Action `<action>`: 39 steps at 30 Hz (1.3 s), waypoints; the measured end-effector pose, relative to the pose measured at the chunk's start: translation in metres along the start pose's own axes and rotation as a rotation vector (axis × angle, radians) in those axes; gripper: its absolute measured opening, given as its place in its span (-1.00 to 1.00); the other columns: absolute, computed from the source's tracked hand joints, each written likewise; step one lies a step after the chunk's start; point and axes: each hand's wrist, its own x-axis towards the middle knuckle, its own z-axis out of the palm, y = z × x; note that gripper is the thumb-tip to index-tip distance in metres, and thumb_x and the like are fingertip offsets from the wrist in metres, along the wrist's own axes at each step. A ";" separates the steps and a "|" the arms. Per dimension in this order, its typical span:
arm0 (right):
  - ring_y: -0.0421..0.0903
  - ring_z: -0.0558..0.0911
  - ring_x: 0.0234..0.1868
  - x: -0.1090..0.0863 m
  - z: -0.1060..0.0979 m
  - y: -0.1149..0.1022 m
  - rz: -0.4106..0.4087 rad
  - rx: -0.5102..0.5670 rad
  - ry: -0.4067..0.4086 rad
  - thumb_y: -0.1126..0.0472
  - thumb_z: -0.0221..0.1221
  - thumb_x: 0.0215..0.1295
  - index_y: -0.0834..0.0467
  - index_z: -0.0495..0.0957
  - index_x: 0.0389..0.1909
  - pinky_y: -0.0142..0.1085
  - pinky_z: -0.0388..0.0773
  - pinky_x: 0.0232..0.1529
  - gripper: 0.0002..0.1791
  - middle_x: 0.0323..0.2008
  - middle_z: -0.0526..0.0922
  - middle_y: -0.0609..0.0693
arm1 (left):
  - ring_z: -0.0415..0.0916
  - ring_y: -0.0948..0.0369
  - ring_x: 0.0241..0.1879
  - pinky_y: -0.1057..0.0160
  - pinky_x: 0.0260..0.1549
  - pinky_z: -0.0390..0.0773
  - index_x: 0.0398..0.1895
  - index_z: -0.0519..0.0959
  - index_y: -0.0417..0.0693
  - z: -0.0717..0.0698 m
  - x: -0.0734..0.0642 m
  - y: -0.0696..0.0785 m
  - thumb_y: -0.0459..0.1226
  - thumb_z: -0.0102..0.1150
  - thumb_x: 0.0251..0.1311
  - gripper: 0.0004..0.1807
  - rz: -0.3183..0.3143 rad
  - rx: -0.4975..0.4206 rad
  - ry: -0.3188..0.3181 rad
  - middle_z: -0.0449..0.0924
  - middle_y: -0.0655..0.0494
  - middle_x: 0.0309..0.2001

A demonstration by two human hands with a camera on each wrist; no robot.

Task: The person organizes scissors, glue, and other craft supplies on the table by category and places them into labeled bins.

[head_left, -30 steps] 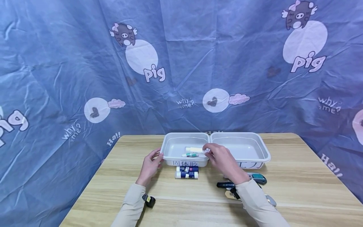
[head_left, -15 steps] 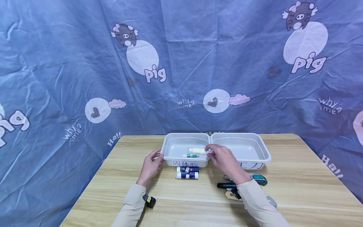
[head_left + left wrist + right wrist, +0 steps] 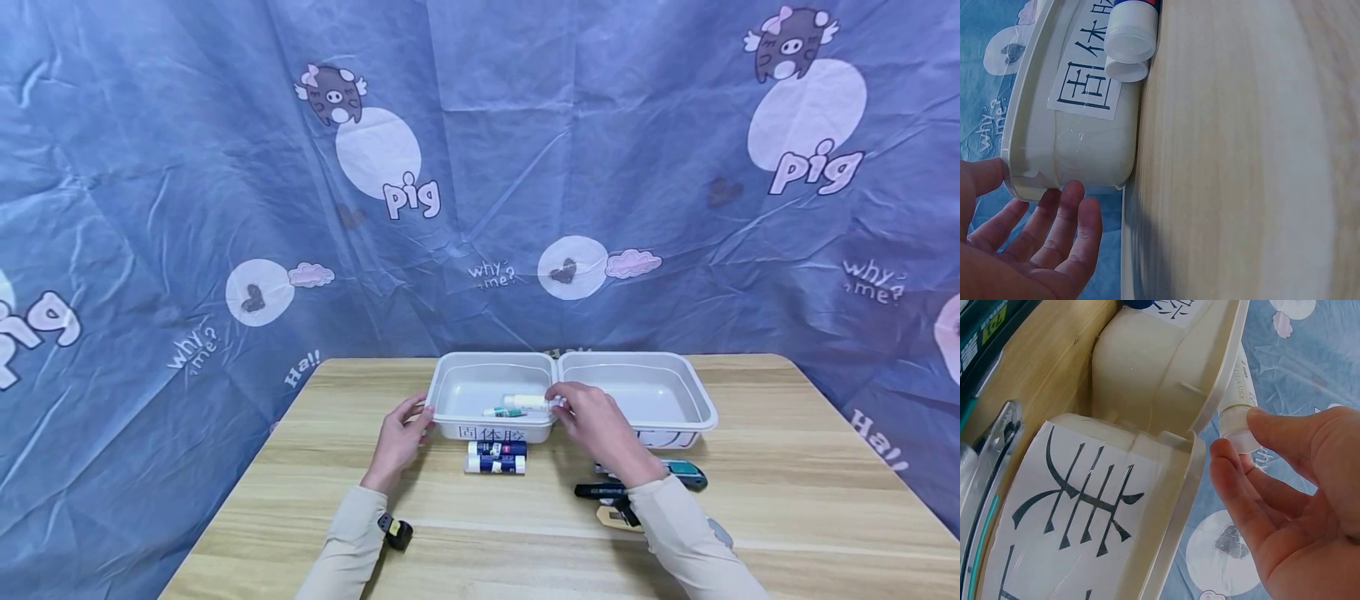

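In the head view, my right hand (image 3: 600, 423) pinches a white glue stick (image 3: 527, 402) by its end, between thumb and fingers, over the left white box (image 3: 459, 428). The right wrist view shows this glue stick (image 3: 1239, 394) tilted beside the box rim. A smaller green-and-white stick (image 3: 504, 412) lies inside that box. My left hand (image 3: 400, 435) holds the box's left end. Up close in the left wrist view, the thumb touches the rim and the fingertips meet the end wall of the box (image 3: 1094, 147).
Two blue glue sticks with white ends (image 3: 495, 464) lie in front of the left box. A second white box (image 3: 701, 408) adjoins it on the right. Several utility knives (image 3: 684, 473) lie near my right forearm. A patterned blue cloth (image 3: 480, 167) hangs behind the table (image 3: 465, 550).
My right hand has shifted slightly to the right with the white glue stick in its grip. The left hand has stayed at the box's end.
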 end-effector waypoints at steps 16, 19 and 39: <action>-0.21 0.62 -0.40 0.000 0.000 0.001 0.028 0.002 -0.029 0.40 0.40 0.21 0.15 0.70 -0.18 -0.23 0.63 -0.33 -0.81 -0.28 0.74 0.03 | 0.68 0.03 -0.14 0.26 -0.31 0.67 0.36 0.49 -0.19 0.000 0.001 0.001 -0.29 0.16 0.47 -0.55 0.003 -0.008 0.006 0.63 -0.23 0.12; -0.21 0.62 -0.39 0.000 0.000 0.001 0.033 0.003 -0.033 0.39 0.40 0.21 0.15 0.70 -0.19 -0.23 0.63 -0.32 -0.82 -0.28 0.74 0.03 | 0.69 0.03 -0.15 0.26 -0.32 0.67 0.36 0.49 -0.21 0.000 0.001 0.000 -0.28 0.16 0.47 -0.55 0.008 -0.006 0.008 0.63 -0.24 0.11; -0.10 0.72 -0.32 0.000 -0.001 0.000 0.046 0.035 -0.052 0.37 0.43 0.17 0.18 0.69 -0.16 -0.20 0.71 -0.26 -0.78 -0.22 0.72 0.05 | 0.68 0.00 -0.14 0.25 -0.32 0.66 0.36 0.45 -0.32 0.000 -0.005 0.007 -0.30 0.15 0.47 -0.53 0.017 -0.011 -0.013 0.60 -0.33 0.12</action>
